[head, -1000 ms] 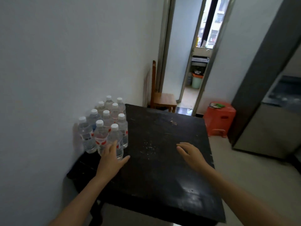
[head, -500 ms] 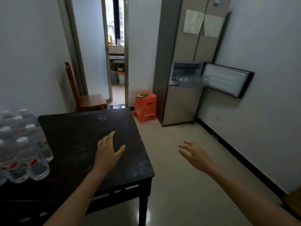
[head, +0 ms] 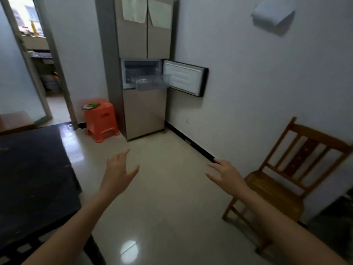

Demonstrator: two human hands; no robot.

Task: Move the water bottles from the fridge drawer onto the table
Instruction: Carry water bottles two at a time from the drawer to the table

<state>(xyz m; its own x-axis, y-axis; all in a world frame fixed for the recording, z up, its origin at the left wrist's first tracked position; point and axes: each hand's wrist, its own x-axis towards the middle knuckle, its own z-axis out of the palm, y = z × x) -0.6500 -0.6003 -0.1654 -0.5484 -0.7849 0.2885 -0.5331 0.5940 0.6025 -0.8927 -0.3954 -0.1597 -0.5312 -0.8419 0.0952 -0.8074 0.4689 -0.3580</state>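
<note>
Both hands are up over the floor (head: 162, 207), holding nothing. The left hand (head: 119, 169) has its fingers spread wide and straight, and the right hand (head: 226, 174) is splayed the same way, palm down.

Dead ahead at twelve o'clock, well beyond both hands, stands the fridge (head: 141, 111): tall, flat-fronted, grey-beige with a dull sheen. Its small middle door (head: 184, 79) hangs swung out toward one o'clock, showing a white ribbed liner and a dark rim. Out of that open compartment juts the drawer (head: 152, 83) — clear plastic, boxy, pulled forward. Whether bottles lie in it is too blurred to tell.

At nine o'clock is the table (head: 34, 178), with a dark scuffed top and a square corner, just beside the left forearm. At eleven an orange moulded plastic stool (head: 100, 119) stands just beside the fridge. At three o'clock there's a slatted wooden chair (head: 286, 178) by the white wall (head: 248, 92). The floor is glossy pale tile — a round glare sits on it at six.
</note>
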